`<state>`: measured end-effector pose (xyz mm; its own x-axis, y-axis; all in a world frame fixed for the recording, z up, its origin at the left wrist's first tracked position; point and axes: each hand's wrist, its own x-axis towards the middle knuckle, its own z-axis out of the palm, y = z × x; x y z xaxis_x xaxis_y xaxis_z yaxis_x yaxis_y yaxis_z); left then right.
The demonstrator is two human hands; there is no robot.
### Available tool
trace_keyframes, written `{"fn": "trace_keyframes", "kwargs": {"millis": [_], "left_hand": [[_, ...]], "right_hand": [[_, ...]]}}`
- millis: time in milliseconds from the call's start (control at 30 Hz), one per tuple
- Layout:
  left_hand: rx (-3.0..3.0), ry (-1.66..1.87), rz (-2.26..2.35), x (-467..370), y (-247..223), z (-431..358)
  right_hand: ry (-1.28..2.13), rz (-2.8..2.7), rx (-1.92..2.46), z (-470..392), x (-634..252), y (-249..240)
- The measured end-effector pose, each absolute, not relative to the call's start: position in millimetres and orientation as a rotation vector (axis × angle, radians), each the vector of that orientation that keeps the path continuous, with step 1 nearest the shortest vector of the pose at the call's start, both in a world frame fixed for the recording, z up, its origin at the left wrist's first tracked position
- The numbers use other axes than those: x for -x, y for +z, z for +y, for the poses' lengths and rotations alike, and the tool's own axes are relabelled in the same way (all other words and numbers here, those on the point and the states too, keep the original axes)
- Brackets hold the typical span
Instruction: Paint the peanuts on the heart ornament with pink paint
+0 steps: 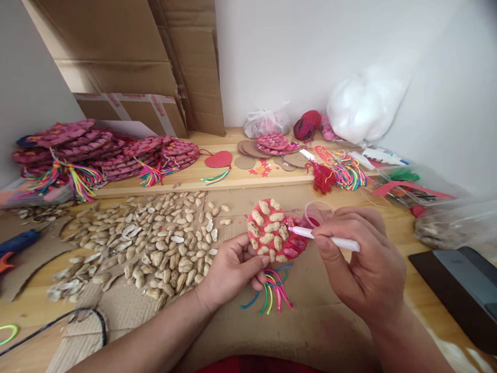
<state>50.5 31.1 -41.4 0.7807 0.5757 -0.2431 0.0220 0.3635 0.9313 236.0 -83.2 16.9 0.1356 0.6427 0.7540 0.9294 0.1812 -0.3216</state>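
Note:
My left hand (236, 264) grips the lower left rim of a red heart-shaped or round craft piece (259, 224) covered with peanut shells. Colourful cord tassels (276, 292) hang from its lower edge. Between the fingers and thumb of my right hand (361, 259) is a white paintbrush or marker (345, 243), its tip touching the shells. On the right side the shells (295, 246) are painted glossy pink-red; the others show their natural tan colour. A small clear cup (316, 210) with red paint stands just behind the piece, partly hidden by my right hand.
Many loose peanuts (166, 259) spread over the cardboard at left. A blue glue gun (19, 242) lies at far left. Finished pink pieces (135, 155) are stacked on the rear ledge, near a red heart (218, 159). A dark device (458, 290) lies at right.

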Motion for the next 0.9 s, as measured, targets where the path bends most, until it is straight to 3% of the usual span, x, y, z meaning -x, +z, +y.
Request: {"fn": "trace_keyframes", "kwargs": {"millis": [900], "left_hand": [[-1.158,0.392,0.635,-51.9,-40.6,30.5]], "right_hand": [[-0.543,-1.616,1.561,-83.6,-233.9,15.1]]}}
